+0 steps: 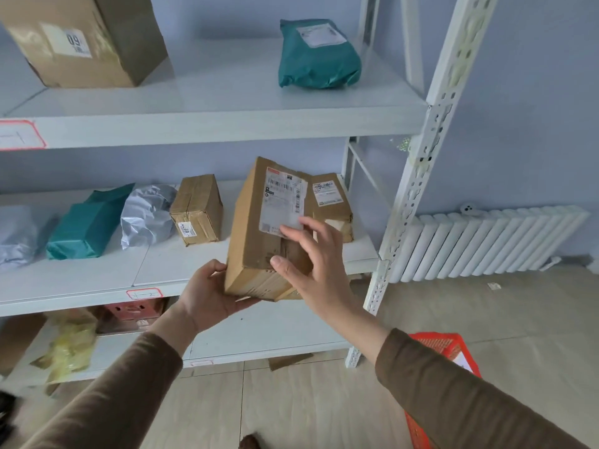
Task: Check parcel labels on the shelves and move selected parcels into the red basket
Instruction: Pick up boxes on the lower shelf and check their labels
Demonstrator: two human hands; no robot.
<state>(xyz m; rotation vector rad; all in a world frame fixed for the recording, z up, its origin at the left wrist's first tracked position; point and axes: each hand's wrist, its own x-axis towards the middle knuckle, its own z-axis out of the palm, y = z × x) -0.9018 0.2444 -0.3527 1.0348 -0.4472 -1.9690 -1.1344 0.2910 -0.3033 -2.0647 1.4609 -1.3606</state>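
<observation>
I hold a brown cardboard parcel (259, 234) in front of the middle shelf (97, 280), tilted so its white label faces me. My left hand (210, 293) grips its lower left corner from below. My right hand (311, 264) rests on the parcel's front, thumb on the lower edge and fingertips at the bottom of the label. The red basket (450, 354) stands on the floor at the lower right, partly hidden by my right sleeve.
Behind the held parcel stands another labelled box (334, 202). The middle shelf also carries a small box (197, 210), a grey bag (147, 215) and a teal bag (87, 225). On the top shelf are a large box (84, 40) and a teal bag (319, 56). A white radiator (486, 241) lines the wall.
</observation>
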